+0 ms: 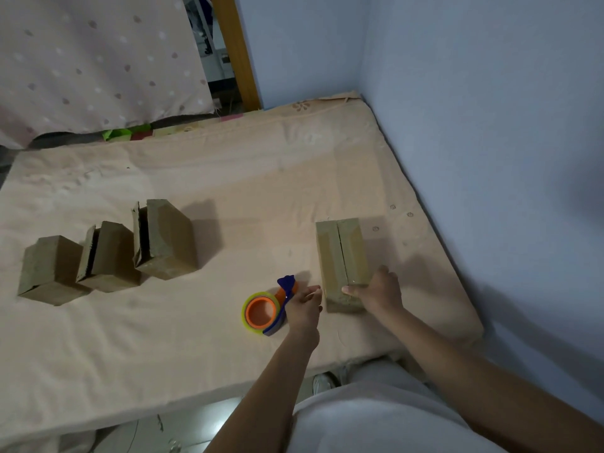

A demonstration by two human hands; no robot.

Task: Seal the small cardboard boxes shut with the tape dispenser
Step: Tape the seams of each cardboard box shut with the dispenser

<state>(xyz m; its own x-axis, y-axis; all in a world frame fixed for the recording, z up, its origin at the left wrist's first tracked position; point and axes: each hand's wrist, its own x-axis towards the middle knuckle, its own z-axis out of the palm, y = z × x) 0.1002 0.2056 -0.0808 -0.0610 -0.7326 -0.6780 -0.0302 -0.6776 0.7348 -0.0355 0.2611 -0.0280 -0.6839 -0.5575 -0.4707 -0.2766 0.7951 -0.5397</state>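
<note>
Long brown cardboard box (pixel 343 261) lies flaps-up at 3 o'clock on peach mattress (pixel 228 178); no legible writing. Right hand (pixel 380 291) grips its near end. Left hand (pixel 302 310) holds orange-blue tape dispenser (pixel 266 307) beside it. Three brown boxes (pixel 108 253) at 9 o'clock.

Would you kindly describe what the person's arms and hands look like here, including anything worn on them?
Both arms are bare along all that shows, with no sleeve reaching the forearms. The left hand and right hand wear no gloves, and no watch, ring or bracelet can be seen. Pale, light-coloured clothing covers the torso at the bottom edge.
</note>
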